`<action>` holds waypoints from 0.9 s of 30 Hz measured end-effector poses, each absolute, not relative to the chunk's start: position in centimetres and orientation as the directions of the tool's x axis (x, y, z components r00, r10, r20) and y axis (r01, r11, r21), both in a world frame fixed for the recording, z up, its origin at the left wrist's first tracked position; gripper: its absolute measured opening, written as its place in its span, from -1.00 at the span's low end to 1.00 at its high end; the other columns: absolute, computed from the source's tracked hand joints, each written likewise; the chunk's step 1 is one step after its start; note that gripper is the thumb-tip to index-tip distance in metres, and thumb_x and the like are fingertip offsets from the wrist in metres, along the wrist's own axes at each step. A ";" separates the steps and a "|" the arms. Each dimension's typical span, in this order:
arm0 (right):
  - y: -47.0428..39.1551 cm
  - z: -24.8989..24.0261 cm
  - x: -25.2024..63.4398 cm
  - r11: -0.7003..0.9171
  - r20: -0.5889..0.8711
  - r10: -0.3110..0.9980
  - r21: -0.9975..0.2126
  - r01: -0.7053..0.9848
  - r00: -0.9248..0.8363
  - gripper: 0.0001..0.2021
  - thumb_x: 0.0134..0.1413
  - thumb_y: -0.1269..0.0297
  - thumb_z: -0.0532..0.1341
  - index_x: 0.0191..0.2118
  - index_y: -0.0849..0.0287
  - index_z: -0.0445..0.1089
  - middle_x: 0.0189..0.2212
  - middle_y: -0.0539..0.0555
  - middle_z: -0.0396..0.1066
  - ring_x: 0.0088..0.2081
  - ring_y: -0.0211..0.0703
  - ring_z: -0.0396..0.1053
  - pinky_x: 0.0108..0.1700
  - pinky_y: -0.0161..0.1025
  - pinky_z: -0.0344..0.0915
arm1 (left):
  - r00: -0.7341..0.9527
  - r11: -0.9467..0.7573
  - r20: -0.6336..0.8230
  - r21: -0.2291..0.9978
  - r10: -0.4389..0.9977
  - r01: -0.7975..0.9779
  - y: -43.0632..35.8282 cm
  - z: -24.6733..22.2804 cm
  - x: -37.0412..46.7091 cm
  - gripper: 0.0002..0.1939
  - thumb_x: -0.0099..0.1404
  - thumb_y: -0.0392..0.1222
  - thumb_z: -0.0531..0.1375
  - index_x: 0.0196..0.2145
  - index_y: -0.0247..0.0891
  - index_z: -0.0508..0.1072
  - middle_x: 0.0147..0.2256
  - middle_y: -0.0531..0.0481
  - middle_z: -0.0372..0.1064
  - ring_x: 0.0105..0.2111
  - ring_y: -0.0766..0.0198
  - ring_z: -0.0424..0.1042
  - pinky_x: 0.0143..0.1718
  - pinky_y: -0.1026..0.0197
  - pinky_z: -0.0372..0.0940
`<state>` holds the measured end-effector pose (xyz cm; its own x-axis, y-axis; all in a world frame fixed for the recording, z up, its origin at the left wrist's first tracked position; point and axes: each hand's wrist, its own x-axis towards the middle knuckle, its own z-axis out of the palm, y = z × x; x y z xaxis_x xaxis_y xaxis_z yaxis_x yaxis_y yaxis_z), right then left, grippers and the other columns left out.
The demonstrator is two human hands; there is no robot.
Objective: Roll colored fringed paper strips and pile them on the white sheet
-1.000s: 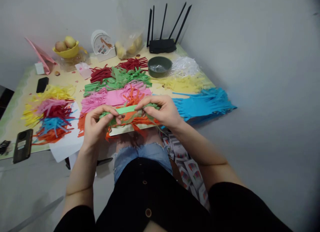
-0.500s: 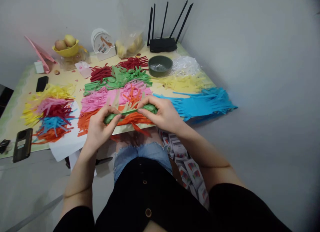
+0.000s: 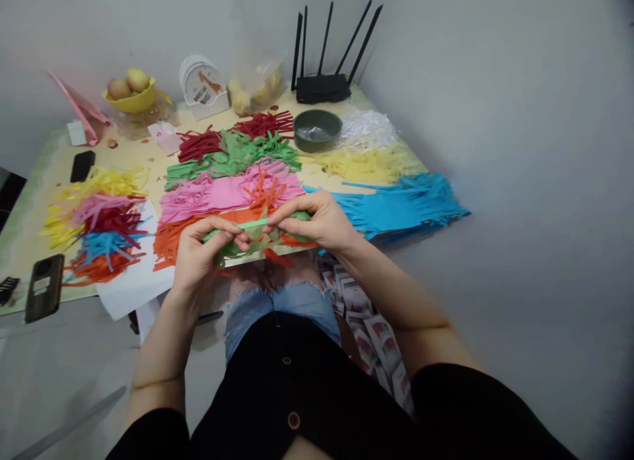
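Both my hands pinch a green tissue paper tassel [image 3: 257,224] just above the table's front edge. My left hand [image 3: 201,249] is closed on its left part, thumb against fingers. On the other end, my right hand [image 3: 321,224] grips with thumb and forefinger. A narrow, bright green fold stretches between my fingertips, and loose green strips hang below it. Part of the paper is hidden in my hands. Behind and under them lie orange fringed paper [image 3: 171,239] and pink fringed paper [image 3: 222,195].
Blue fringed paper [image 3: 396,209] juts past the table's right edge. Farther back are green fringed paper [image 3: 238,153], a dark green bowl [image 3: 317,140] and a black router [image 3: 323,88]. Finished-looking tassels [image 3: 104,229] lie left, near a phone [image 3: 44,288]. Printed packets [image 3: 381,341] are below, right of my legs.
The green paper has gone from a tight twisted roll to a flatter fold with strips hanging down. My fingertips have come slightly closer together.
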<state>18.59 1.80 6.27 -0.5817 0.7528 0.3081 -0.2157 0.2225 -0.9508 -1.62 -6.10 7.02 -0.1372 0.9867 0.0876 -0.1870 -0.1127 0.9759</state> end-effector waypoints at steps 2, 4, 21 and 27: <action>2.0 6.2 18.6 0.232 0.310 0.761 -0.951 -0.206 -0.570 -0.87 -0.01 0.38 0.30 -0.35 0.21 0.63 -0.41 0.05 0.62 -0.36 -0.22 0.57 -0.26 -0.34 0.49 | -0.105 -0.092 0.075 0.980 0.992 -0.177 -6.2 6.8 -2.0 -0.95 0.12 -0.23 0.35 -0.45 -0.25 0.58 -0.55 0.02 0.51 -0.55 0.23 0.53 -0.41 0.20 0.47; 2.0 6.1 18.7 0.315 0.340 0.762 -0.938 -0.143 -0.551 -0.84 -0.02 0.42 0.26 -0.36 0.21 0.63 -0.41 0.04 0.62 -0.38 -0.25 0.56 -0.30 -0.38 0.45 | -0.021 -0.076 0.076 0.997 0.997 -0.031 -6.2 7.0 -2.8 -0.92 0.20 -0.19 0.33 -0.38 -0.24 0.59 -0.48 -0.02 0.56 -0.46 0.20 0.57 -0.32 0.17 0.49; 1.3 6.2 19.9 0.799 0.513 0.451 -0.596 0.074 -0.731 -0.78 0.21 0.40 0.19 -0.13 0.20 0.58 -0.21 0.09 0.63 -0.18 -0.18 0.57 -0.07 -0.28 0.44 | 0.406 -0.567 0.486 0.248 0.774 0.785 -4.7 6.9 -4.3 -0.84 0.38 -0.21 0.19 -0.27 -0.16 0.59 -0.38 0.02 0.59 -0.28 0.20 0.52 0.12 -0.06 0.25; 2.3 6.2 19.0 0.365 0.111 0.574 -0.922 0.133 -0.811 -0.68 0.23 0.14 0.23 -0.03 0.24 0.55 -0.10 0.15 0.60 -0.10 -0.12 0.56 -0.09 -0.29 0.42 | 0.578 -0.659 0.663 -0.166 0.476 0.733 -5.7 5.1 -4.4 -0.74 0.33 -0.35 0.26 -0.06 -0.08 0.54 -0.19 0.06 0.63 -0.12 0.19 0.56 0.28 -0.13 0.07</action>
<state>19.04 2.30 6.24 -0.8111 0.5744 0.1108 0.1326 0.3650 -0.9215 -4.39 -5.70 5.05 0.5778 0.4759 0.6631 0.7333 -0.6595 -0.1657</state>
